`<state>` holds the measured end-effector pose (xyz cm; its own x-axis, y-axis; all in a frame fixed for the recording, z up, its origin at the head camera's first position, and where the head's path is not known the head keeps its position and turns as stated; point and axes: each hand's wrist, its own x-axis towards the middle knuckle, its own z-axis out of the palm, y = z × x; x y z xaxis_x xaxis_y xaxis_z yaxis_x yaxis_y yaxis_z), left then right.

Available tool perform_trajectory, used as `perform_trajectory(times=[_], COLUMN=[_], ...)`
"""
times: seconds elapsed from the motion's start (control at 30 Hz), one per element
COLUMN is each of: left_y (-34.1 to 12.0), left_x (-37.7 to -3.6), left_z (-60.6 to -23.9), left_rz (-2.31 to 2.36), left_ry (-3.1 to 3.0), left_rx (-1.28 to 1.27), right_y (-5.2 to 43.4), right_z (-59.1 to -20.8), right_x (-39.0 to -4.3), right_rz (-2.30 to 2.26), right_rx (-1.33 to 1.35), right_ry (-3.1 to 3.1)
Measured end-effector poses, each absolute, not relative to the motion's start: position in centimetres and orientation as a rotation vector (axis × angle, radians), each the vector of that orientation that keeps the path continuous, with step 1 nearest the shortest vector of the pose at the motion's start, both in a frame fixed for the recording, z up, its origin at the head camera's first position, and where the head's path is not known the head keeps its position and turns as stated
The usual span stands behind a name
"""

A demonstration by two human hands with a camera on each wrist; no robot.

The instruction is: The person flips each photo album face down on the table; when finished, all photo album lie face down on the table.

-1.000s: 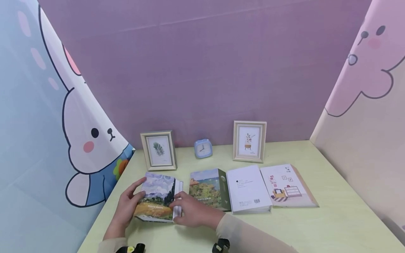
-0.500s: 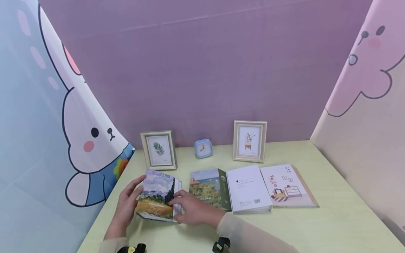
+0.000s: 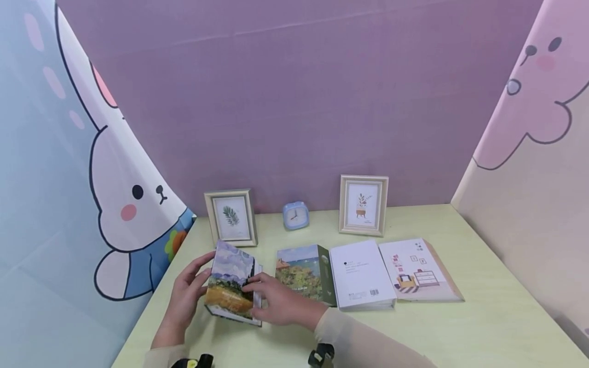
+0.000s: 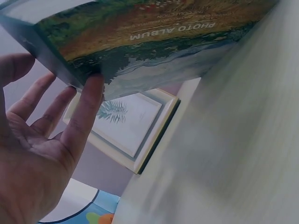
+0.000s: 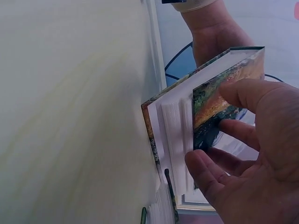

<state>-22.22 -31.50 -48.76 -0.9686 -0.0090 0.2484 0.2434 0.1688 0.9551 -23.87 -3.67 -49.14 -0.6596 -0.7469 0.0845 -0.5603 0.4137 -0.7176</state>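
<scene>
The photo album [image 3: 231, 283] w/ the painted field cover was near the front left of the desk [image 3: 460, 327], just in front of the leaf picture frame [image 3: 231, 218]. It was not flat. It was tipped up, w/ its near bottom edge low by the desk and its top edge raised toward the frame. I judged the lift as about half done: up off its back, but not standing straight yet, and not put anywhere new.

The left hand [image 3: 184, 299] was on the album's left side. Its fingers [image 4: 86, 114] were nearly straight and pressed on the edge and back, so it propped more than gripped. The right hand [image 3: 280, 305] held the album's right side. Its thumb was on the cover and its fingers [image 5: 205, 175] curled round the white page edges, a real pinch.

The album's long side ran from the person toward the frame, sloping up and away. The cover faced up and toward the person. In the left wrist view the words "PHOTO ALBUM" looked upside down. The page edges pointed right, toward the second painted album [image 3: 303, 273] lying flat next to it, close but apart. The spine was on the left.
</scene>
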Motion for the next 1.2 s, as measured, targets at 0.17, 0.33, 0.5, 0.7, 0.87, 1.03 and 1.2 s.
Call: perform_trajectory(times=[0.17, 0.33, 0.5, 0.7, 0.87, 1.03, 1.2], left_y=[-31.1, -30.7, -30.4, -30.0, -29.6, -29.3, -29.1], left_x=[-22.2, -22.2, -22.3, -22.3, -22.3, -22.3, -22.3], left_z=[-48.5, -48.5, -48.4, -48.2, -48.2, -48.4, -48.7], left_rz=[-1.886, -1.864, -1.885, -1.89, -1.905, -2.004, -2.058], left_ry=[-2.257, -2.29, -2.272, -2.27, -2.297, -2.288, -2.308], left_rx=[-0.275, -0.322, -0.439, -0.526, -0.538, -0.512, -0.451], right_y=[-3.7, -3.6, -3.4, -3.5, -3.7, -3.5, -3.5], right_z=[-49.1, -48.7, -48.4, -48.1, -47.9, -47.9, -47.9], right_x=[-23.9, -24.0, -24.1, -24.1, -24.1, -24.2, -24.2], right_rz=[-1.175, -1.3, -1.384, -1.443, -1.525, -1.593, -1.633], right_rx=[-1.111, -1.084, -1.043, -1.012, -0.978, -0.939, -0.924], right_ry=[2.396, 2.309, 2.248, 2.252, 2.259, 2.219, 2.183])
